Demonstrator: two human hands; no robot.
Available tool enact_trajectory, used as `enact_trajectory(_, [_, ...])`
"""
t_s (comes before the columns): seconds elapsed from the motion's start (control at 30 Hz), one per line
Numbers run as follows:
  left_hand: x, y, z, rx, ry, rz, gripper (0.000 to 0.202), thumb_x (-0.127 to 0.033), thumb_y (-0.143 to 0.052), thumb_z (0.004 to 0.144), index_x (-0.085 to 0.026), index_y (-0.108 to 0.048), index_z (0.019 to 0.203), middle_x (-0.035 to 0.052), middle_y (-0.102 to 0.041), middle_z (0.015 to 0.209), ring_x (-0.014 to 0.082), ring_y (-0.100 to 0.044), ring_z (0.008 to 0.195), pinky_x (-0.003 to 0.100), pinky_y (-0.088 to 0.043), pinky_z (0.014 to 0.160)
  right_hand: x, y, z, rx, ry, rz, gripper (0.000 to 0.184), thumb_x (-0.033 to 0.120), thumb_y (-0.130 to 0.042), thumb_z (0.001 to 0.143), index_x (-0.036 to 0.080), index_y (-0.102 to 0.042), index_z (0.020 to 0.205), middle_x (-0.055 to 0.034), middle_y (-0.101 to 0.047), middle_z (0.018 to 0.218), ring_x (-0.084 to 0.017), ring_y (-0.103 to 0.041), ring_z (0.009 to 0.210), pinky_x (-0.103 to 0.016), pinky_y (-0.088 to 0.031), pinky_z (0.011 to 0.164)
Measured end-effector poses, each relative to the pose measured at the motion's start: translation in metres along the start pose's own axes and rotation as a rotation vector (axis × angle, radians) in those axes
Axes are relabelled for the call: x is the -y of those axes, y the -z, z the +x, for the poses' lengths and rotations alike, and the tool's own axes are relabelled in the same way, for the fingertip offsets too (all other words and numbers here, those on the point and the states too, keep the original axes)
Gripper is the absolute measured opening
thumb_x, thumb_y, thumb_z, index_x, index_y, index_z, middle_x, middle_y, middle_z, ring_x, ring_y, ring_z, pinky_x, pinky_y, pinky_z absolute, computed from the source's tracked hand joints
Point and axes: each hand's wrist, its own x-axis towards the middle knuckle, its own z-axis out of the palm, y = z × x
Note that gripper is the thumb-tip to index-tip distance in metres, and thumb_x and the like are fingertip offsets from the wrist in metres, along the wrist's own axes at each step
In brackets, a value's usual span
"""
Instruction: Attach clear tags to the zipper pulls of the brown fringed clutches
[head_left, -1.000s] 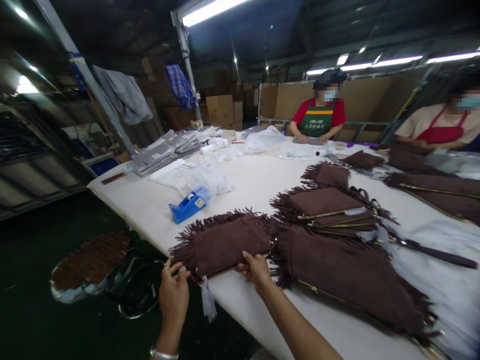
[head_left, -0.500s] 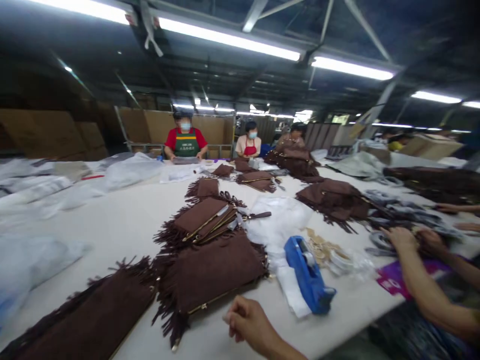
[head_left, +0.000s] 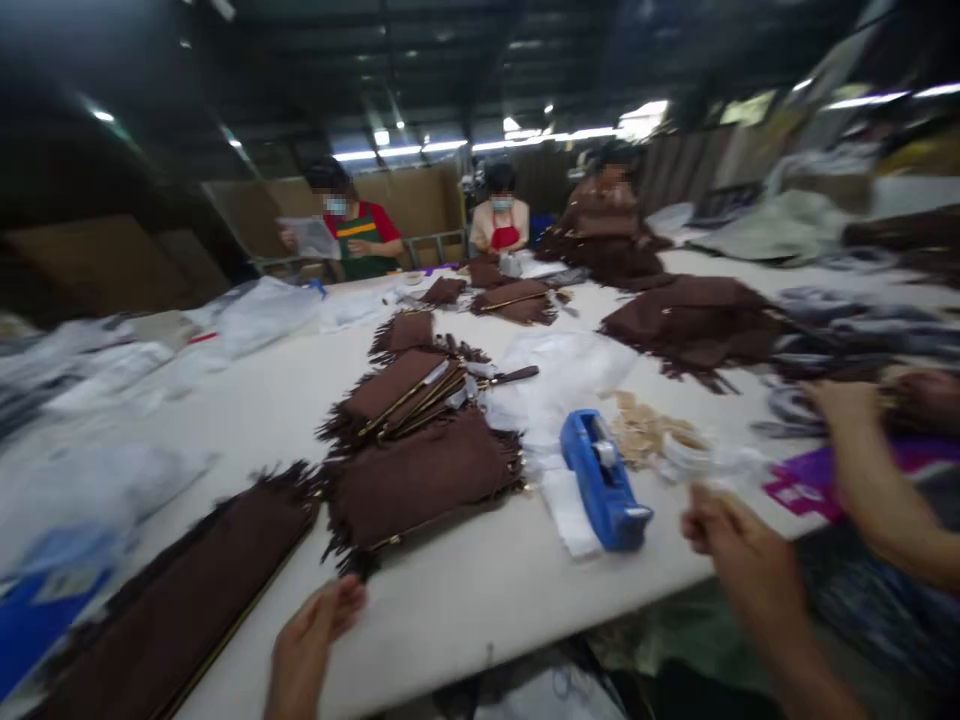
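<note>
My left hand (head_left: 319, 635) is at the table's front edge, just below a brown fringed pouch (head_left: 420, 480) with a gold zip. Its fingers are curled together, and blur hides anything between them. Off to the right, my right hand (head_left: 739, 545) hovers past the blue tape dispenser (head_left: 604, 490), touching neither it nor the table. Thumb and fingers are closed there too; whatever they may hold cannot be made out. A long brown fringed piece (head_left: 187, 600) with a gold zip edge lies left of my left hand. Behind the nearest pouch is a pile of similar pouches (head_left: 397, 390).
Tan pieces (head_left: 641, 430) and a white roll (head_left: 686, 455) lie behind my right hand. A co-worker's arm (head_left: 877, 470) reaches in at right over purple plastic (head_left: 810, 475). Clear plastic bags (head_left: 112, 490) cover the left side. Other people work across the white table (head_left: 247, 405).
My right hand has moved right, from beside the near pouch to past the dispenser. My left hand has come into view. The person across has lifted a sheet. The view has tilted down.
</note>
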Motion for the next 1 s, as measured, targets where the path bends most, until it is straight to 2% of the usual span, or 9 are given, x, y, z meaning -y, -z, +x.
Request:
enact_trajectory(0.07, [-0.005, -0.010, -0.020, -0.162, 0.195, -0.582, 0.047, -0.034, -0.029, 0.094, -0.007, -0.066, 0.098, 0.0227, -0.071, 0.099, 0.0203, -0.070, 0.082, 0.028, -0.055, 0.061, -0.009, -0.006, 0.006, 0.019, 0.010, -0.048, 0.039, 0.062, -0.048, 0.083, 0.027, -0.062, 0.074, -0.0058, -0.066, 0.071, -0.018, -0.059, 0.062, -0.030, -0.043, 0.061])
enact_trajectory(0.13, [-0.013, -0.021, -0.026, -0.305, 0.341, -1.224, 0.036, -0.037, -0.044, 0.092, -0.010, -0.063, 0.106, 0.0223, -0.066, 0.114, 0.0222, -0.070, 0.088, 0.031, -0.055, 0.070, -0.008, -0.030, -0.003, 0.191, 0.078, -0.047, 0.040, 0.061, -0.047, 0.084, 0.027, -0.061, 0.071, -0.0054, -0.065, 0.067, -0.018, -0.058, 0.061, -0.030, -0.043, 0.061])
enact_trajectory(0.23, [-0.024, -0.032, -0.016, -0.339, 0.370, -1.643, 0.033, -0.039, -0.058, 0.085, -0.013, -0.061, 0.105, 0.0201, -0.063, 0.119, 0.0206, -0.069, 0.085, 0.027, -0.055, 0.065, 0.008, -0.077, -0.040, 0.545, 0.178, 0.033, 0.044, 0.059, -0.044, 0.086, 0.023, -0.057, 0.064, -0.0014, -0.057, 0.057, -0.016, -0.054, 0.056, -0.027, -0.041, 0.057])
enact_trajectory(0.4, [-0.027, -0.043, 0.001, -0.374, 0.299, -1.667, 0.024, -0.029, -0.066, 0.081, -0.018, -0.061, 0.101, 0.0100, -0.066, 0.105, 0.0138, -0.066, 0.073, 0.021, -0.052, 0.057, 0.031, -0.127, -0.090, 0.836, 0.238, 0.098, 0.042, 0.050, -0.041, 0.092, 0.020, -0.053, 0.066, 0.0025, -0.056, 0.057, -0.012, -0.053, 0.054, -0.022, -0.037, 0.055])
enact_trajectory(0.57, [-0.025, -0.052, 0.013, -0.336, 0.330, -1.771, 0.019, -0.029, -0.068, 0.079, -0.018, -0.062, 0.094, 0.0064, -0.066, 0.091, 0.0130, -0.064, 0.067, 0.023, -0.052, 0.056, 0.026, -0.136, -0.101, 0.866, 0.265, 0.055, 0.040, 0.046, -0.043, 0.093, 0.019, -0.054, 0.066, 0.0036, -0.056, 0.055, -0.011, -0.053, 0.052, -0.021, -0.035, 0.055])
enact_trajectory(0.67, [-0.028, -0.053, 0.020, -0.382, 0.354, -1.831, 0.011, -0.025, -0.065, 0.081, -0.017, -0.062, 0.088, 0.0062, -0.066, 0.087, 0.0146, -0.065, 0.069, 0.024, -0.052, 0.057, 0.023, -0.154, -0.098, 0.856, 0.216, 0.128, 0.039, 0.048, -0.046, 0.091, 0.019, -0.056, 0.067, 0.0028, -0.059, 0.056, -0.011, -0.053, 0.051, -0.021, -0.037, 0.054])
enact_trajectory(0.73, [-0.031, -0.052, 0.021, -0.436, 0.355, -1.831, 0.006, -0.019, -0.063, 0.082, -0.017, -0.061, 0.087, 0.0055, -0.066, 0.086, 0.0142, -0.065, 0.070, 0.023, -0.052, 0.058, 0.028, -0.179, -0.094, 0.870, 0.066, 0.296, 0.035, 0.050, -0.051, 0.088, 0.019, -0.057, 0.074, 0.0006, -0.065, 0.064, -0.010, -0.054, 0.052, -0.021, -0.040, 0.053])
enact_trajectory(0.87, [-0.039, -0.046, 0.017, -0.476, 0.315, -1.839, 0.011, -0.017, -0.064, 0.080, -0.018, -0.062, 0.091, 0.0065, -0.067, 0.095, 0.0127, -0.064, 0.071, 0.023, -0.051, 0.060, 0.053, -0.237, -0.085, 0.847, -0.464, 0.681, 0.038, 0.054, -0.063, 0.079, 0.018, -0.059, 0.092, -0.0064, -0.071, 0.089, -0.011, -0.062, 0.060, -0.020, -0.046, 0.050])
enact_trajectory(1.0, [-0.040, -0.036, 0.014, -0.484, 0.324, -1.786, 0.019, -0.026, -0.067, 0.079, -0.016, -0.063, 0.094, 0.0078, -0.067, 0.089, 0.0120, -0.062, 0.066, 0.022, -0.050, 0.059, 0.082, -0.268, -0.075, 0.721, -0.760, 0.817, 0.031, 0.044, -0.067, 0.080, 0.015, -0.058, 0.084, -0.0062, -0.071, 0.074, -0.008, -0.058, 0.049, -0.015, -0.043, 0.041])
